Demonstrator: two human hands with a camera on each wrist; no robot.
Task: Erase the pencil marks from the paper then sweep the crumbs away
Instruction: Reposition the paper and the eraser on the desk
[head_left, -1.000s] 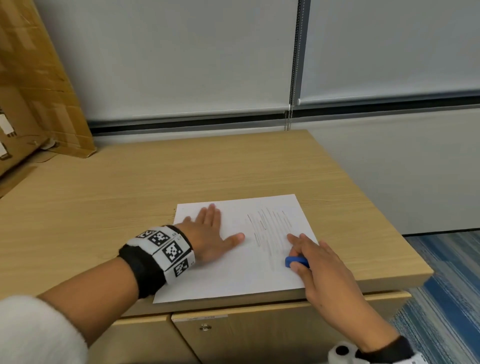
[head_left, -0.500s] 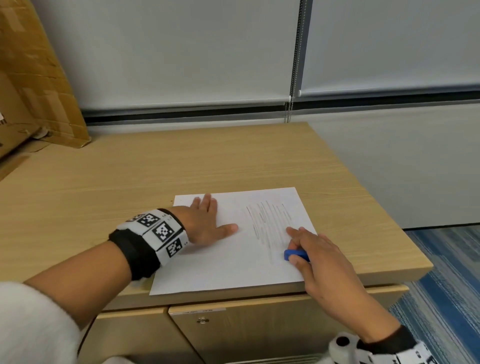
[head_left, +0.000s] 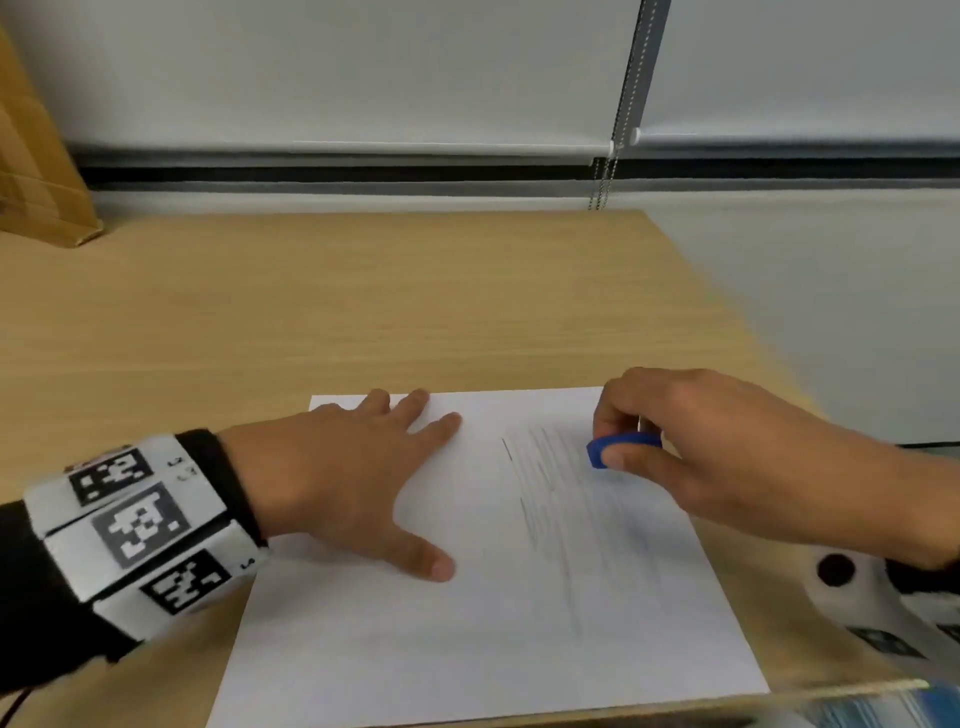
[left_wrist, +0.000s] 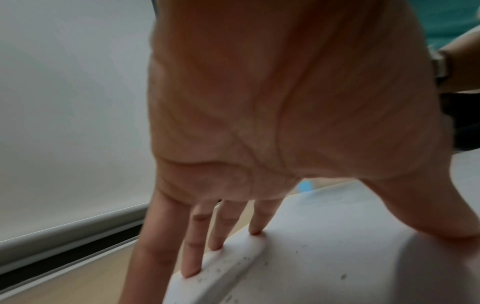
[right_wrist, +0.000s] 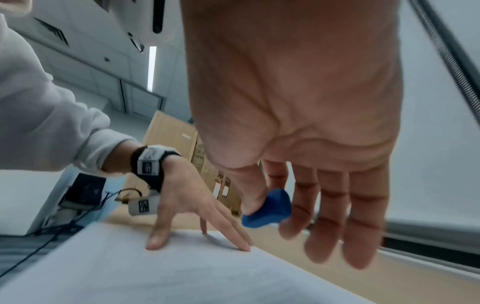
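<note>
Right hand (head_left: 727, 457) advanced, pinching seemingly rounded blue eraser (head_left: 621, 448).

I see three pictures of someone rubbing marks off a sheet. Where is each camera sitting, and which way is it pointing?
Head: worn on the head, looking forward and down at the desk; shows both forearms, the left hand flat on the paper, the right hand pinching the blue eraser.
Left wrist: under the left wrist, looking along the palm to fingertips pressing the paper.
Right wrist: under the right wrist, looking along the palm at the grip on the eraser.
Shared: the eraser and the paper show in all three views.
</note>
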